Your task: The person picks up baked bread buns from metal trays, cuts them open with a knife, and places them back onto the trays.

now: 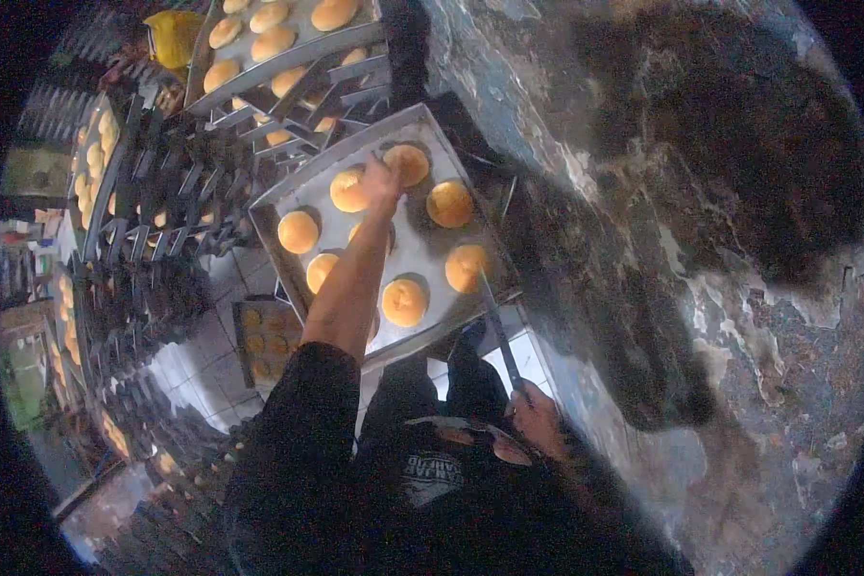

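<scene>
A metal baking tray (422, 235) with several round golden buns lies tilted in front of me. My left hand (384, 180) reaches across it, with its fingers at a bun (408, 165) near the far edge. Another bun (348, 191) sits just left of that hand; whether the fingers grip either one is unclear. Low at the right, my right hand (538, 422) is wrapped around the handle of a long, thin, knife-like tool (502, 341). Its tip points up to the bun (467, 269) at the tray's right side. My left forearm partly covers buns beneath it.
Behind the tray stands a rack with more bun-filled trays (293, 72). Dark metal racks (154, 182) with loaded trays line the left side. A tray of buns (267, 341) sits lower down, near the tiled floor (197, 379). A stained, peeling wall-like surface (643, 240) borders the right.
</scene>
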A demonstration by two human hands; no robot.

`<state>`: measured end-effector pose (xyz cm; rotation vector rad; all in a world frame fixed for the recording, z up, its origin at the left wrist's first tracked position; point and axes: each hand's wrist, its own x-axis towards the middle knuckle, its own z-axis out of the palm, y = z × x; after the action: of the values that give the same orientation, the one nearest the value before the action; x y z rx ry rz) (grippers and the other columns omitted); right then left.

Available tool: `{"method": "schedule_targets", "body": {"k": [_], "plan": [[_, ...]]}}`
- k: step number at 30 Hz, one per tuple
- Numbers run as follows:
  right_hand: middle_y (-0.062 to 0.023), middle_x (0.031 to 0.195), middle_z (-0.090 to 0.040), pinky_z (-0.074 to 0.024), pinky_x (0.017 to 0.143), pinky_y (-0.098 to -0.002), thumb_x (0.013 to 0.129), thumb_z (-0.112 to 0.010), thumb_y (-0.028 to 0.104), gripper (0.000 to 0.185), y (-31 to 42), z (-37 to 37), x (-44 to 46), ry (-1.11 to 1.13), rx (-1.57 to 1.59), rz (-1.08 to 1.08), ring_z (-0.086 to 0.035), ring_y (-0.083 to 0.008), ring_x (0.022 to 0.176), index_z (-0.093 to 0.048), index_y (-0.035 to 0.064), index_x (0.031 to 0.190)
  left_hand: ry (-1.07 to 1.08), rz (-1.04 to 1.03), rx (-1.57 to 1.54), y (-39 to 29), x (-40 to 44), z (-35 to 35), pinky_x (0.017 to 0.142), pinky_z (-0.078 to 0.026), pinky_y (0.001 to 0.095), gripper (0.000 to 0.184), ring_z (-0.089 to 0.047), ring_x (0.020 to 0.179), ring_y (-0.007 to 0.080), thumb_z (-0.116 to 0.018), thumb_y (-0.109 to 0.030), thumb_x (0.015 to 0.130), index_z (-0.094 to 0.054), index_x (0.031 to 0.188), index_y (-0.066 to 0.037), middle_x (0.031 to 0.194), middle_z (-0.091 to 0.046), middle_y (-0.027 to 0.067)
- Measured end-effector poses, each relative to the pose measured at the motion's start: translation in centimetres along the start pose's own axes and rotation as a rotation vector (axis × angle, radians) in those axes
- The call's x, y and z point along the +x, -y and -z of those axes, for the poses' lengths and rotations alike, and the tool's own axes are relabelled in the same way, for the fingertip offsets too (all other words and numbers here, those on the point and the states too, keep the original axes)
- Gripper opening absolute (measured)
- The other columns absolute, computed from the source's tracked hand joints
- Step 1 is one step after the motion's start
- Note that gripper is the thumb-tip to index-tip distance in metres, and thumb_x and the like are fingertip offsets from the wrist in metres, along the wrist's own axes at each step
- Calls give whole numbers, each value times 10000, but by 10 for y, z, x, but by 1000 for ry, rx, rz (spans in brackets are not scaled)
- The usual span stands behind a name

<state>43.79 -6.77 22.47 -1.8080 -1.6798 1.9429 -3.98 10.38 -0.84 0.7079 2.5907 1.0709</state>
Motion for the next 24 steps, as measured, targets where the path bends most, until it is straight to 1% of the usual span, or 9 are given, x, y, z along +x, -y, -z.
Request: {"method": "schedule_targets", "body": {"k": [2,4,6,9,11,15,16,18,24], "plan": [[-17,729,-619,-425,547,-284,1009,-510,185,247,-11,-2,8,-3,28,46,-512,-84,587,-625,33,1165,142,-116,-204,-18,-13,30,791,-552,465,601,-689,984,367,-705,-410,868,-545,1233,40,1073,-694,236],[-21,735,-625,-427,553,-283,1013,-503,180,260,-12,-3,18,-5,56,108,-512,-84,586,-624,32,1188,308,41,190,-50,-14,40,871,-526,438,760,-665,1052,370,-704,-576,804,-555,1307,-25,1140,-685,214],[-36,738,-624,-443,576,-286,1007,-511,160,247,-5,-8,24,-56,55,174,-538,-98,616,-621,18,1175,300,-95,289,-74,-48,59,840,-545,416,685,-692,975,321,-753,-513,786,-586,1272,-60,1100,-694,185],[-57,752,-621,-482,621,-317,987,-538,137,244,42,-8,35,-75,-103,312,-577,-131,674,-615,-9,1167,136,-218,-375,-65,-75,54,840,-551,411,641,-694,946,279,-779,-429,796,-579,1264,-40,1093,-697,144],[-67,763,-624,-496,640,-328,978,-545,129,235,63,-11,44,-111,-126,412,-593,-145,692,-616,-14,1151,331,138,-782,-53,-78,58,900,-534,432,567,-674,1029,261,-753,-336,851,-555,1286,-33,1165,-680,119],[-49,808,-638,-503,649,-306,951,-599,131,306,95,-22,61,-87,-222,744,-579,-140,692,-617,15,1233,498,299,-1614,-102,-114,138,848,-557,439,496,-664,1021,247,-623,-469,949,-548,1283,-109,1186,-665,82],[-35,811,-638,-501,645,-297,951,-602,133,341,102,-26,63,-95,-288,947,-567,-130,689,-609,18,1272,471,275,-1614,-104,-115,147,848,-557,439,496,-664,1021,247,-623,-469,949,-548,1283,-109,1186,-665,82],[-38,813,-645,-516,691,-310,961,-577,165,408,116,-40,58,-43,13,730,-586,-148,694,-575,14,1341,391,361,-1916,-106,-116,166,815,-572,443,572,-677,974,245,-619,-576,914,-576,1255,-119,1157,-677,78],[-102,828,-678,-532,764,-340,975,-558,231,497,137,-52,21,0,-116,894,-662,-188,763,-508,-13,1404,341,323,-2053,-97,-120,196,790,-576,393,516,-691,845,231,-639,-618,880,-668,995,-116,926,-718,47]]}}
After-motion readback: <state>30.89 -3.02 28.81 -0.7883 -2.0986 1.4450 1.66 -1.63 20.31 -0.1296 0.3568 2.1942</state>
